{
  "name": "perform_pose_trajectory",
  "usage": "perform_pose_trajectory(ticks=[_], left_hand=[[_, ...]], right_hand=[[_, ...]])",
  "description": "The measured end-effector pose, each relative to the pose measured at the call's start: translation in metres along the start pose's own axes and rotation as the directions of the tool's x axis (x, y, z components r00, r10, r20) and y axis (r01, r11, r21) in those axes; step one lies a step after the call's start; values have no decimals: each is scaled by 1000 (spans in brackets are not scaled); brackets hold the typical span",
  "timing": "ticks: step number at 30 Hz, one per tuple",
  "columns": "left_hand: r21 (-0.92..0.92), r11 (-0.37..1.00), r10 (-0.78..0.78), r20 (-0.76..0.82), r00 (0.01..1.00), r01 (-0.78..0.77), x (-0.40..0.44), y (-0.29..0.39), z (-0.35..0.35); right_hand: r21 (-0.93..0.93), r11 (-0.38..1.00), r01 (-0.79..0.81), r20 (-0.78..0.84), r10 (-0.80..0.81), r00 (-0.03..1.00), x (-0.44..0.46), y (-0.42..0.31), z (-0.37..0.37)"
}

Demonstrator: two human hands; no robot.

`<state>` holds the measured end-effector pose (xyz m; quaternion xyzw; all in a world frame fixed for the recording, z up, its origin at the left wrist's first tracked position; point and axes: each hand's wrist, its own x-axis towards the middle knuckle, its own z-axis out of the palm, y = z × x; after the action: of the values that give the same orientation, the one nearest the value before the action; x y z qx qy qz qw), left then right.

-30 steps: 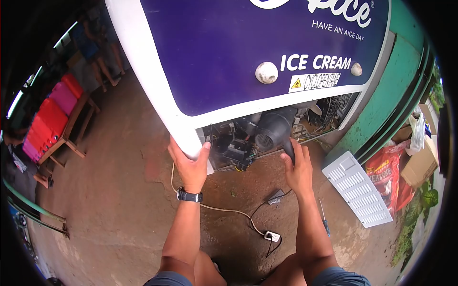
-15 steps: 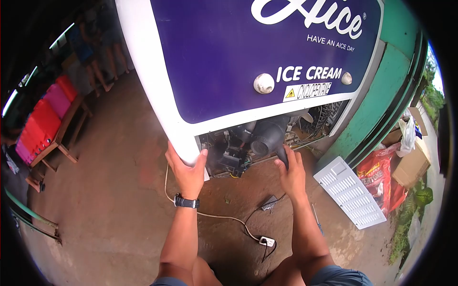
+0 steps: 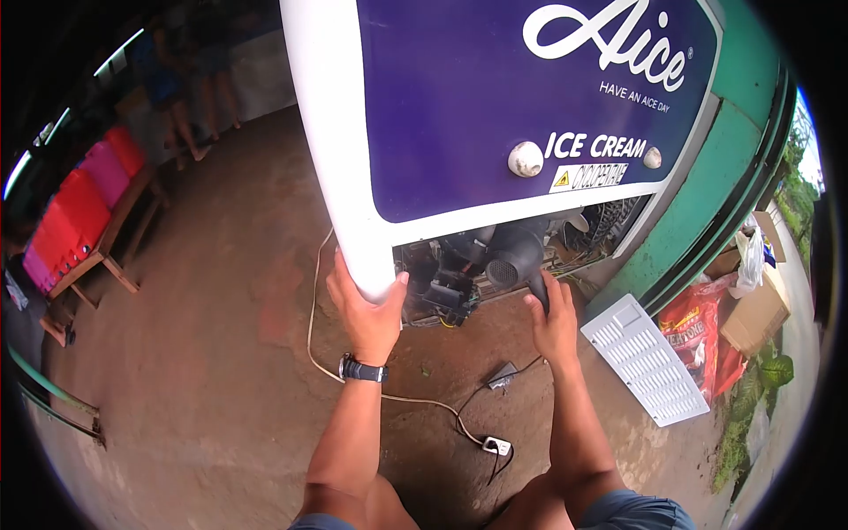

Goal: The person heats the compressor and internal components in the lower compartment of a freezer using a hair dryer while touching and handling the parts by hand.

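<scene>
Head cam: white lower corner of freezer cab (image 3: pixel 530 106) is gripped by L hand (image 3: pixel 369 316), thumb & fingers spread well apart w/ the corner btwn them. Handle of black hair dryer (image 3: pixel 515 256) is grasped by R hand (image 3: pixel 554 329), fingers curled round it. Dryer is held under cab's blue front panel, just R of dark machine parts (image 3: pixel 452 296), its round grille turned to cam. Vs 1.0 s ago, same grips are kept; cab now sits further R in view & more of the Aice logo (image 3: pixel 614 40) is shown. Both forearms are reached fwd from bottom of view, sloped slightly inward; black watch (image 3: pixel 363 367) is worn on L wrist. White socket (image 3: pixel 496 446) is seen on floor btwn arms, louvred panel (image 3: pixel 645 360) R of R hand.
</scene>
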<state>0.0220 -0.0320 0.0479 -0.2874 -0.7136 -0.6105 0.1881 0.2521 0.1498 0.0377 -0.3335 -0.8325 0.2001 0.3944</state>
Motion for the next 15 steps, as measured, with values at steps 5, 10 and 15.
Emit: perform_pose_trajectory(ticks=[5, 10, 15], left_hand=[[-4, 999, 35, -20, 999, -35, 1, -2, 3], [-8, 999, 33, -15, 999, -33, 1, -3, 3], [-12, 998, 55, -6, 998, -55, 2, -7, 2]], right_hand=[[-27, 1000, 13, -25, -13, 1000, -1, 3, 3], [-35, 999, 14, -34, -16, 999, -1, 0, 3], [-52, 998, 19, -43, -22, 999, 0, 1, 4]])
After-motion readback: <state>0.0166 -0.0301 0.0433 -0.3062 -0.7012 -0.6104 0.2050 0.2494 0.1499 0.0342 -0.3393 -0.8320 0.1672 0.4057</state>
